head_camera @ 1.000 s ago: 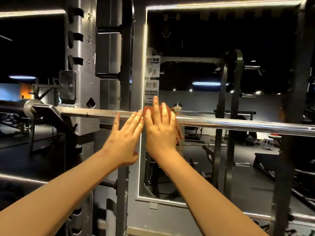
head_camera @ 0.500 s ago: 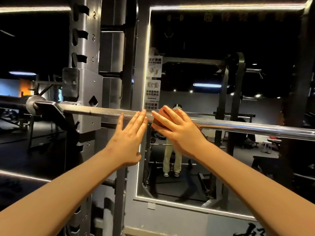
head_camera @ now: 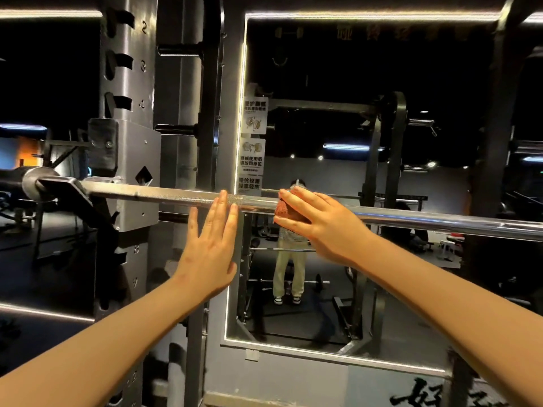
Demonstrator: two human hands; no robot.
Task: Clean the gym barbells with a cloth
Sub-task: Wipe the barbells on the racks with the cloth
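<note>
Barbell: barbell (head_camera: 176, 195) lies level across the view at about chest height; its left part sits in a hook (head_camera: 66, 185) on the rack post (head_camera: 130, 118), and its right part runs out past the edge of view
Bar surface: rough, cross-cut texture from the hook to the hands; smooth and shiny to the right of them
Cloth: reddish-brown cloth (head_camera: 286, 211) sits on the barbell near its middle, draped over the front of the bar, mostly covered by the right hand
Right hand: right hand (head_camera: 326, 224) reaches in from the right; fingers lie over the top of the cloth, thumb sits below the bar, so the cloth is pinched against the steel
Left hand: left hand (head_camera: 210, 248) just beside the cloth, not touching it; flat, back toward the camera, fingers straight and close together, tips on the bar, holding nothing
Gap between hands: small, bare bar visible in it
Behind bar: wall mirror (head_camera: 396, 69) with a lit frame; printed signs (head_camera: 253, 142) stuck along its left edge
In mirror: legs in light trousers and more racks, dim
</note>
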